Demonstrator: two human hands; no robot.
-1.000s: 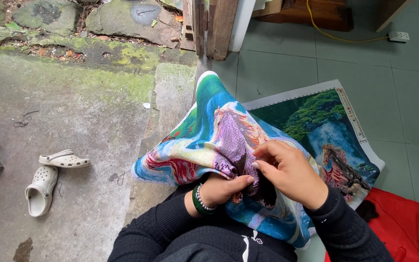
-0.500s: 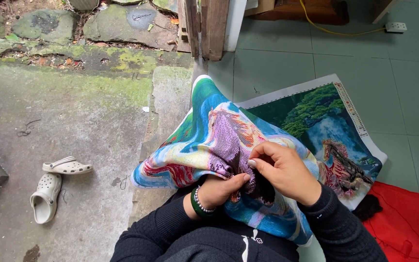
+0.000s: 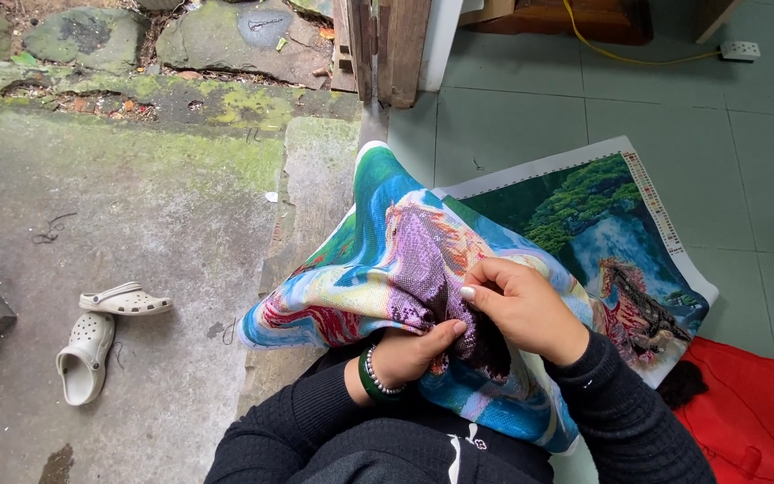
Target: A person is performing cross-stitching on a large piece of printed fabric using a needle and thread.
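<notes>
A large colourful embroidery cloth [image 3: 378, 260], printed with horses, trees and water, lies draped over my lap. My left hand [image 3: 412, 351], with a green bangle and a bead bracelet at the wrist, grips a bunched fold of it from below. My right hand [image 3: 520, 305] rests on top with fingertips pinched together at a purple patch of the cloth; whether they hold a needle cannot be seen. Both arms wear black sleeves.
A pair of pale clogs [image 3: 100, 336] lies on the concrete at left. Mossy stones [image 3: 181, 40] and a wooden door post [image 3: 387, 45] stand ahead. A red cloth [image 3: 754, 412] lies on the green tiled floor [image 3: 530, 116] at right, with a yellow cable and socket strip [image 3: 736, 49] beyond.
My hands stay on the cloth with only small finger shifts. The view has drifted slightly, so the clogs and cloth sit a little lower in the picture.
</notes>
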